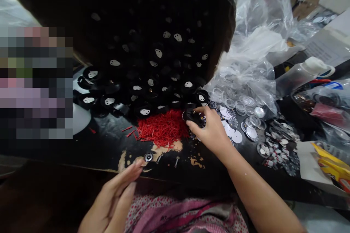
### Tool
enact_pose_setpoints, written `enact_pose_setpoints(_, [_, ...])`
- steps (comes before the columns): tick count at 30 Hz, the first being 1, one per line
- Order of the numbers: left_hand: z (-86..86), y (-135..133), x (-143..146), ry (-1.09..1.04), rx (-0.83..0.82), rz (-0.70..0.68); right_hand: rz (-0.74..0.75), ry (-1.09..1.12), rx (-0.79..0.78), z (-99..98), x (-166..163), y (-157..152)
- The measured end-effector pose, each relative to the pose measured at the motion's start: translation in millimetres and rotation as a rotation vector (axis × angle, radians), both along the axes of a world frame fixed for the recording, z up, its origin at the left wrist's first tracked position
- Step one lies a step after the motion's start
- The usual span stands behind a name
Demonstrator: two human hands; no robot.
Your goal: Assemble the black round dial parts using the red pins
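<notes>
My right hand [211, 131] reaches forward over the black worktable [109, 149] and pinches a black round part [192, 115] at the foot of a big heap of black round parts [153, 62]. A pile of small red pins [162, 128] lies just left of that hand. My left hand [117, 193] rests at the table's near edge, fingers stretched and apart, its fingertips beside a small black-and-silver ring [148, 157]. Two small metal pins [176, 160] lie on the table between the hands.
Clear plastic bags [254, 47] with transparent discs stand to the right of the heap. White and patterned discs [246, 127] are scattered at right. A white plastic bottle [303, 74] lies at far right. A yellow packet [332, 165] sits by the right edge.
</notes>
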State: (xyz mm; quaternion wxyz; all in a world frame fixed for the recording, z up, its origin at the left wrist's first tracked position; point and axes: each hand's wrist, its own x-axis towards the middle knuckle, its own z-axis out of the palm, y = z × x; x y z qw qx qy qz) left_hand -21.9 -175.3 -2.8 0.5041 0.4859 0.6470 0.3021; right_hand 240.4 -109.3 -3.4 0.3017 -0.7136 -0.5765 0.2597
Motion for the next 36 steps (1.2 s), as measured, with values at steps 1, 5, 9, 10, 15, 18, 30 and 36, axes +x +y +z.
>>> enact_pose_setpoints(1, [2.8, 6.8, 15.1, -0.044, -0.043, -0.014, 0.007, 0.154, -0.029, 5.9, -4.2, -8.3])
enact_pose_setpoints(5, [5.8, 25.6, 59.5, -0.389, -0.352, 0.081, 0.152, 0.496, -0.116, 20.5, -31.6, -42.4])
enact_pose_setpoints(9, [-4.4, 23.4, 67.7, -0.660, -0.523, 0.261, 0.213, 0.346, -0.076, 16.7, -28.6, -57.7])
enact_pose_setpoints(10, [-7.1, 21.8, 65.8, -0.691, -0.523, 0.280, 0.211, 0.297, -0.084, 14.3, -19.8, -58.5])
enact_pose_setpoints(15, [-8.8, 18.6, 62.1, -0.665, -0.466, 0.319, -0.047, -0.215, -0.202, -4.1, 33.2, -56.3])
enact_pose_setpoints(18, [-3.6, 17.9, 69.1, -0.679, -0.513, 0.257, -0.140, -0.210, -0.183, -14.9, 47.7, -55.4])
enact_pose_setpoints(30, [9.2, 24.6, 85.0, -0.856, -0.602, 0.232, -0.144, 0.301, 0.060, -3.0, 28.3, -55.2])
enact_pose_setpoints(36, [5.9, 33.2, 90.2, -0.852, -0.463, 0.299, -0.048, 0.638, -0.129, 7.0, -0.7, -51.8])
